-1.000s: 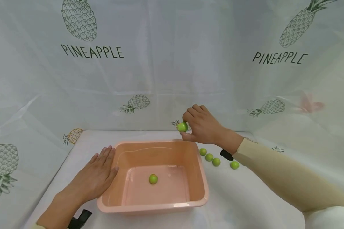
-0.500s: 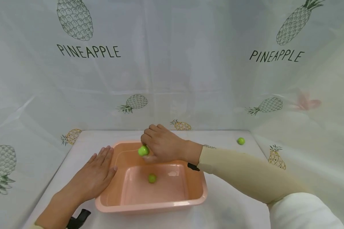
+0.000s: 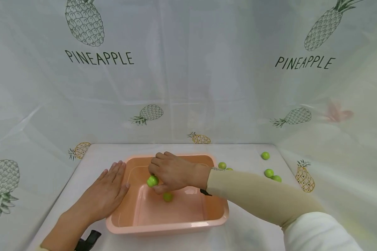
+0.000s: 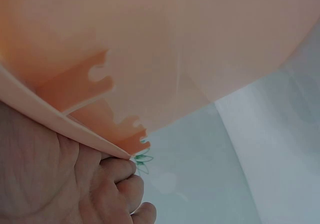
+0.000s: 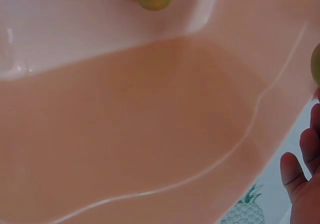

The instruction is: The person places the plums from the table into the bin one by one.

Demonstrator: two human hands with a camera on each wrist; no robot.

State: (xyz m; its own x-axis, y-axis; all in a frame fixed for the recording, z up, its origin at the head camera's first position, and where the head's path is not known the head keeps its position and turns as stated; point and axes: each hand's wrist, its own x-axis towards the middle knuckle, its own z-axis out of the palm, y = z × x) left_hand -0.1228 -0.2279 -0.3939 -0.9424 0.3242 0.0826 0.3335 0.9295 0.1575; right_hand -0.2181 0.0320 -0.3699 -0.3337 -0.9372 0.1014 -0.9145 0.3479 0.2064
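Observation:
A pink plastic basin stands on the white table. My left hand rests with straight fingers along its left rim; in the left wrist view the palm lies against the rim, below the basin's ribbed outer edge. Inside the basin's left half, above the floor, my right hand pinches a small green lime between thumb and fingers. Another lime lies on the basin floor, just under that hand. The right wrist view catches only part of the held lime at its right edge.
To the right of the basin several loose limes lie on the white table, some partly covered by the right sleeve. A pineapple-print sheet hangs behind the table and down both sides.
My right hand has carried the lime from above the basin's far right corner leftward and down into the basin. My left hand has stayed on the rim.

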